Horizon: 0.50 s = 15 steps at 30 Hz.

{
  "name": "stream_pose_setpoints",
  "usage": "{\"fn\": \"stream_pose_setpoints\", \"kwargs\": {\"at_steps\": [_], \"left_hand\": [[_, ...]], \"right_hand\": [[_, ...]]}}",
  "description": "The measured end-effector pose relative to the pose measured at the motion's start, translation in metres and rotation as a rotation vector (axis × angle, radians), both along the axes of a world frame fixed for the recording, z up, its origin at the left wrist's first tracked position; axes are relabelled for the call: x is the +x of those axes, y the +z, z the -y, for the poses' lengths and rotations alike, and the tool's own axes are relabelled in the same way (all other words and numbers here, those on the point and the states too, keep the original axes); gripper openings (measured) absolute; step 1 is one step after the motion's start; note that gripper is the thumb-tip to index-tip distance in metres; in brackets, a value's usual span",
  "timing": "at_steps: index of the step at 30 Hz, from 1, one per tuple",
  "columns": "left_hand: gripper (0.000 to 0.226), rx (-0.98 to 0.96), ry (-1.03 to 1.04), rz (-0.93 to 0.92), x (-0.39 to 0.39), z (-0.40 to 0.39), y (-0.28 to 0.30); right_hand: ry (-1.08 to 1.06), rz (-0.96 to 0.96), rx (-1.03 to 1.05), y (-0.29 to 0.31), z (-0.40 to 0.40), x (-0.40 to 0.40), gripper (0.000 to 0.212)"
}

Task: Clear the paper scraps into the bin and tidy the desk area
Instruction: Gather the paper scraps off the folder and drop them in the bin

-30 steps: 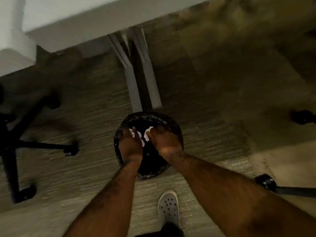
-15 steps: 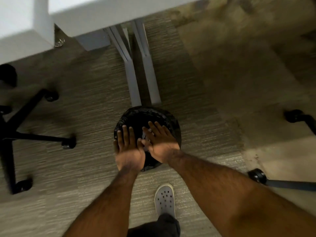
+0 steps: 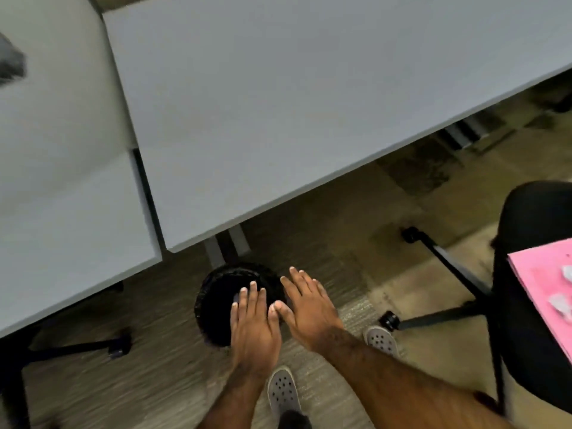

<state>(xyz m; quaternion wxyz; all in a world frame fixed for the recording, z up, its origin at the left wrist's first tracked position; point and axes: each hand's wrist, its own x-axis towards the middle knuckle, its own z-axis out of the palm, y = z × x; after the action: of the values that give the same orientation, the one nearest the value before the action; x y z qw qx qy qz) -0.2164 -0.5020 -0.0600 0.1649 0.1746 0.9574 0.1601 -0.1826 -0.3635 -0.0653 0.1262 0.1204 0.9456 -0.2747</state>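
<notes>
A round bin with a black liner (image 3: 216,305) stands on the carpet just under the desk's near corner. My left hand (image 3: 255,323) hovers flat over the bin's right half, fingers spread, holding nothing. My right hand (image 3: 309,308) is beside it, over the bin's right rim, also flat and empty. At the right edge lies a pink sheet (image 3: 544,292) with two or three white paper scraps (image 3: 561,303) on it. No scraps show inside the bin; its inside is dark.
A grey desk (image 3: 278,119) fills the top; a second grey desk (image 3: 62,181) adjoins on the left. A black office chair (image 3: 538,274) stands right, its wheeled base (image 3: 433,317) near my feet. Another chair base (image 3: 77,348) is at the left. A blurred dark object (image 3: 10,65) lies far left.
My hands held white scraps over the bin, then opened flat and empty. My view has lifted, so the desks, the chair and the pink sheet now show.
</notes>
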Motion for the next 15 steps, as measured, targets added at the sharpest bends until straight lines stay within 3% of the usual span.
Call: {"fn": "stream_pose_setpoints", "kwargs": {"at_steps": [7, 15], "left_hand": [[0.058, 0.052, -0.314, -0.058, 0.007, -0.093, 0.082], [0.069, 0.111, -0.641, -0.150, 0.042, -0.218, 0.136]], "right_hand": [[-0.334, -0.064, 0.065, 0.092, -0.084, 0.053, 0.068], [-0.663, -0.149, 0.155, 0.144, -0.176, 0.141, 0.077]]}}
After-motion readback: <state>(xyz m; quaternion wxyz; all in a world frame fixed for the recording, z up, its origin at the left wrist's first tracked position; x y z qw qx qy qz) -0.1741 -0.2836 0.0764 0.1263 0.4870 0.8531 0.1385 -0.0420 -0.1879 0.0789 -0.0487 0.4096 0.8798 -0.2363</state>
